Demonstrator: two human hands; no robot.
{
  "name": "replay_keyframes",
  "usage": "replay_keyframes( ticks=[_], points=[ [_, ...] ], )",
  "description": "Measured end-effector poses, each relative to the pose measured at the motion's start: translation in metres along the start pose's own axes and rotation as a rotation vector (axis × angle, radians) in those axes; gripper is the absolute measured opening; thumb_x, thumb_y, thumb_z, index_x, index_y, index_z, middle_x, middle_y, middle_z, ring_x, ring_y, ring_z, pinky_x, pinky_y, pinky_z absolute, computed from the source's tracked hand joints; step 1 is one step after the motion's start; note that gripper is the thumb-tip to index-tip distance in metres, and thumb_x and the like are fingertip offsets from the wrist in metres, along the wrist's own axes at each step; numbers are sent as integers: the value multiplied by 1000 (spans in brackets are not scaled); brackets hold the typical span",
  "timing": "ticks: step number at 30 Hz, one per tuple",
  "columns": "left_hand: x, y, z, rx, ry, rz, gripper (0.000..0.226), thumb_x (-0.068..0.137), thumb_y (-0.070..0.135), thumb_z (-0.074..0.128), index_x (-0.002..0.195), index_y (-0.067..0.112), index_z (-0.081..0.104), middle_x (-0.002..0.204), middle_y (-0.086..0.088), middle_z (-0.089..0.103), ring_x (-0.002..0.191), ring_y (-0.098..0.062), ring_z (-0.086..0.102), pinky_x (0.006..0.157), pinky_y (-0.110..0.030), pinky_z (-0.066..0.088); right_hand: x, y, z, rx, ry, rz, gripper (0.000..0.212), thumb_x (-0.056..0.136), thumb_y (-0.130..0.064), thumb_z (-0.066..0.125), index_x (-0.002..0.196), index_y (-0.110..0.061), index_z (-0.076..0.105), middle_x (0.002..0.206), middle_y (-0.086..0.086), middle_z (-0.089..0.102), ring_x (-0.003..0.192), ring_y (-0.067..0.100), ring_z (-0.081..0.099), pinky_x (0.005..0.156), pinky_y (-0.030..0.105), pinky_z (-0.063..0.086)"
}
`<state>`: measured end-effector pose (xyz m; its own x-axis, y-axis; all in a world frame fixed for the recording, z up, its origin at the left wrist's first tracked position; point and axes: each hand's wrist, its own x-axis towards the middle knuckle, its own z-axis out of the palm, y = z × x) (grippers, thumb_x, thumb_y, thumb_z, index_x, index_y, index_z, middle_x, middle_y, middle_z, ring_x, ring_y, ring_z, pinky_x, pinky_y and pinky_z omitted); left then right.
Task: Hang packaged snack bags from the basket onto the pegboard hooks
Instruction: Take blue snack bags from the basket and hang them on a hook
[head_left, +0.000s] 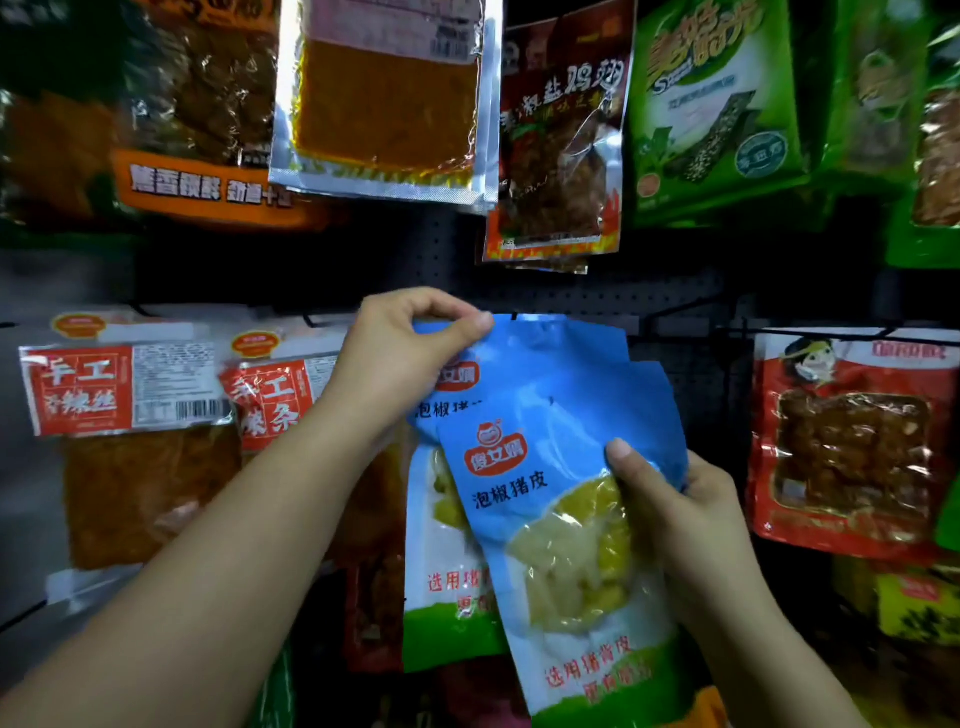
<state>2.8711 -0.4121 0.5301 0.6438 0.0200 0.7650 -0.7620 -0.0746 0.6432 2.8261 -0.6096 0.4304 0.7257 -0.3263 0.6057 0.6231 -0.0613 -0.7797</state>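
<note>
Two blue snack bags with yellow contents overlap at the centre of the pegboard (597, 296). My left hand (415, 343) pinches the top edge of the rear blue bag (540, 358), whose top sits right at a black hook tip (514, 315). My right hand (675, 499) grips the front blue bag (540, 525) by its right side, thumb across the front, and holds it tilted in front of the rear one. The basket is out of view.
Hanging packets surround the spot: red-and-white packets (124, 395) at left, a silver-edged orange pouch (384, 98) and a dark red packet (561, 150) above, green bags (717, 104) at upper right, a red packet (847, 441) at right. Bare black hooks (685, 306) jut out at right.
</note>
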Motion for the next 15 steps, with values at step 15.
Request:
replay_keyframes(
  ticks=[15],
  points=[
    [48,-24,29,12,168,40,13,73,26,79,65,26,70,65,5,72,60,-13,70,53,-25,54,63,18,0,79,-126,24,16,78,-29,71,65,-19,70,64,4,68,59,21,66,54,31,53]
  ],
)
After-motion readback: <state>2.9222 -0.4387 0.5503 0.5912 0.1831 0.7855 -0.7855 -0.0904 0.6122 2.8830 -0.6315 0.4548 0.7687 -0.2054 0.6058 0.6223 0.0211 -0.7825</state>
